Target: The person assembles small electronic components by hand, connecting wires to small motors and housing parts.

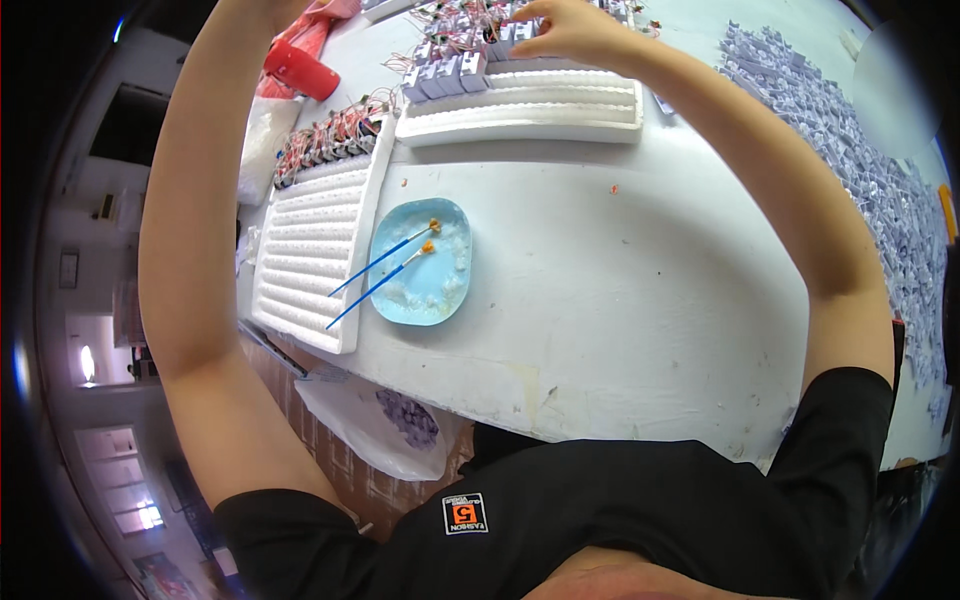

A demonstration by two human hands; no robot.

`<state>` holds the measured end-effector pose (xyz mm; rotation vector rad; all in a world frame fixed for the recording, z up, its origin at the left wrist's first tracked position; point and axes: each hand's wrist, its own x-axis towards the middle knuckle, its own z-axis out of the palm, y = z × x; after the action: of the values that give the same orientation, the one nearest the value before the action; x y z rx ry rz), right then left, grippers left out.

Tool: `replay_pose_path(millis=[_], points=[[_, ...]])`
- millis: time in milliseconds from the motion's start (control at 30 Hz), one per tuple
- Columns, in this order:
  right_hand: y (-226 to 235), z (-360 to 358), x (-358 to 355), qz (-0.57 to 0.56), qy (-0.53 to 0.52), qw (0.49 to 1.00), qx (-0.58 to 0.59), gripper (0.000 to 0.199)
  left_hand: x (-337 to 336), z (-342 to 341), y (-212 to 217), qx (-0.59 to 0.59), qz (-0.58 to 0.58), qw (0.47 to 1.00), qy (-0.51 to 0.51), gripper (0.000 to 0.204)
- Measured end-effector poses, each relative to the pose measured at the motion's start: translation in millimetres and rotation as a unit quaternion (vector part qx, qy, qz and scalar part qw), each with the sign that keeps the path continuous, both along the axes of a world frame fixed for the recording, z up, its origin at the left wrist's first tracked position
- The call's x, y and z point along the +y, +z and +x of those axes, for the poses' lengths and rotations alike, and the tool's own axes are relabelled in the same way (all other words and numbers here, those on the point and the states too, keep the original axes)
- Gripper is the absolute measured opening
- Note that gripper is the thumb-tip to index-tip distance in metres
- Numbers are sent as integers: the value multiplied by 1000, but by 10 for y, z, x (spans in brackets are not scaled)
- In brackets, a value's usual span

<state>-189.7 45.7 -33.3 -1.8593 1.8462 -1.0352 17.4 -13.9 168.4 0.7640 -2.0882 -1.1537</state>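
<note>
My right hand reaches over the far side of the table, thumb and forefinger apart, nothing visible between them. Beneath and beside it stand several small pale-lavender plastic housings with thin red and white wires. They fill the far part of a white foam tray, whose nearer grooves are bare. My left arm stretches up along the left. Only a sliver of my left hand shows at the top edge, its fingers cut off from view.
A second ridged foam tray holds wired small parts at its far end. Two blue brushes lie across a light-blue dish. A red cylinder lies far left. Loose lavender plastic pieces are heaped at the right.
</note>
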Motion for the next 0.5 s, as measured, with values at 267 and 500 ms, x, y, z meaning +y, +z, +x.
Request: replay_pose_path(millis=[267,500], points=[[-70,281,105,-74,-28,992,-94,28,120,10,-111,-7,-31,999,-16,24],[-221,392,38,-116,-30,991,-51,22,442,122,-377,10,-49,999,-14,28]])
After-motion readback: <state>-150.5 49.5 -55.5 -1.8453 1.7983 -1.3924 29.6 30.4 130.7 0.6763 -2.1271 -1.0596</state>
